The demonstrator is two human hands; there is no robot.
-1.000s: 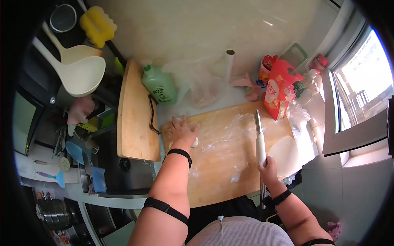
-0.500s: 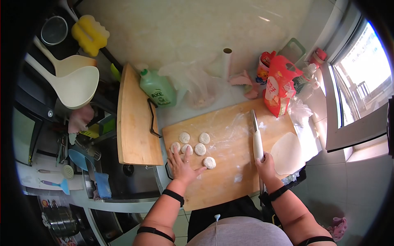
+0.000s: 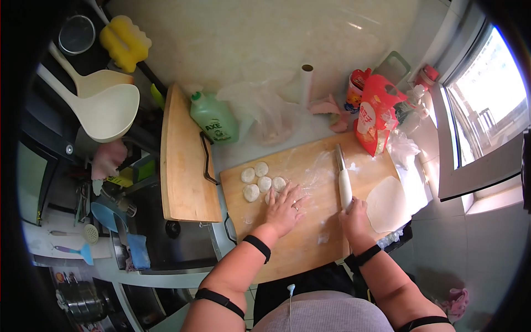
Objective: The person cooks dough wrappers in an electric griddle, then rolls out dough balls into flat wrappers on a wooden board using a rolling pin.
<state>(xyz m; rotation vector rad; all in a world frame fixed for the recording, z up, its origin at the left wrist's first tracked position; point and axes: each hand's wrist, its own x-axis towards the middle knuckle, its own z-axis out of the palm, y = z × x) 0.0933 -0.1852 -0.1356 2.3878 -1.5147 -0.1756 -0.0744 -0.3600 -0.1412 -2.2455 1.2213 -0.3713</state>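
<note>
Several small round floured dough pieces (image 3: 264,183) lie clustered on the left part of a wooden board (image 3: 298,243). My left hand (image 3: 284,213) is flat over the lower right of the cluster, fingers spread, partly covering one dough piece (image 3: 269,198). Another dough piece (image 3: 278,183) lies just beyond its fingertips. My right hand (image 3: 355,219) is wrapped round the near end of a rolling pin (image 3: 344,185), which has a white roller and a metal far handle. The pin points away from me. Right of it lies a pale, flat oval sheet (image 3: 387,205), possibly rolled dough.
Behind the board stand a green detergent bottle (image 3: 214,119), a clear plastic bag (image 3: 265,110) and a red food bag (image 3: 377,116). A second wooden board (image 3: 188,166) stands at the left, beside the sink (image 3: 182,249). An open window (image 3: 487,105) is at the right.
My left hand has moved right and slightly away from me, and the dough pieces have shifted up and into a tighter group. My right hand stays on the rolling pin, which has moved slightly.
</note>
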